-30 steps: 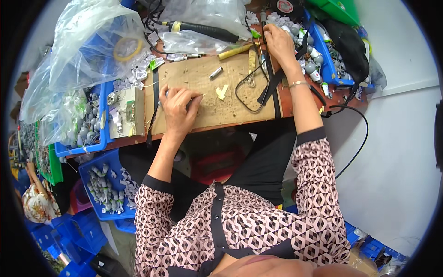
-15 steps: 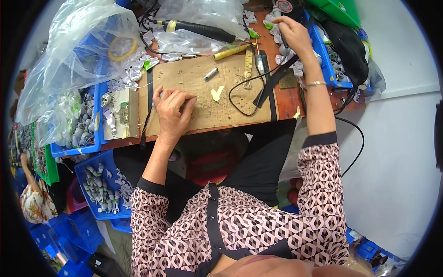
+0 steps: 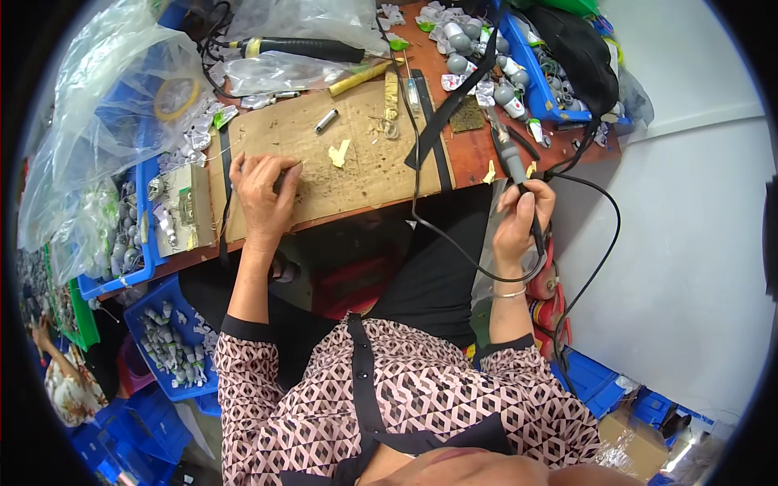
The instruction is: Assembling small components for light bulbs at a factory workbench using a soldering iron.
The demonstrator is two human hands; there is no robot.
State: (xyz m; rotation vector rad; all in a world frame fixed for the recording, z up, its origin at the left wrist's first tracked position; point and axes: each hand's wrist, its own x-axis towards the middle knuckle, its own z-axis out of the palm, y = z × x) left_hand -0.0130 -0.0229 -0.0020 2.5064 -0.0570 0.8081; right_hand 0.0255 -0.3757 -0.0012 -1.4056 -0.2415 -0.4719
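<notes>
Bench (image 3: 474, 158): red-brown wood top, cluttered, near edge runs right above your lap. Cardboard sheet (image 3: 365, 162) covers its middle, scuffed and littered with scraps. Clear plastic bags (image 3: 105, 121) piled at the left end over a blue bin (image 3: 146, 243) of small grey parts; another blue tray (image 3: 531, 77) of bulb-like pieces at the far right corner, black bag just beside it.

Your right hand (image 3: 523, 219) is off the bench's near right edge, fingers closed around the grey handle of a corded hand tool (image 3: 512, 166), tip pointing back toward the bench. Black cable (image 3: 596, 243) loops down below the wrist and round to the right. Tool looks light, stiff and pen-like; take it mid-handle as you have it, and mind the floppy cable, it could snag the bench edge or drag scraps.

Your left hand (image 3: 263, 194) rests on the cardboard's left part, near the bench's near edge, fingers curled and pinched on something small; can't tell what, it's hidden under the fingers. Probably tiny and light, easy to lose.

Small metal cylinder (image 3: 326, 121) lies loose on the cardboard's far side, yellow scrap (image 3: 340, 152) near it.
</notes>
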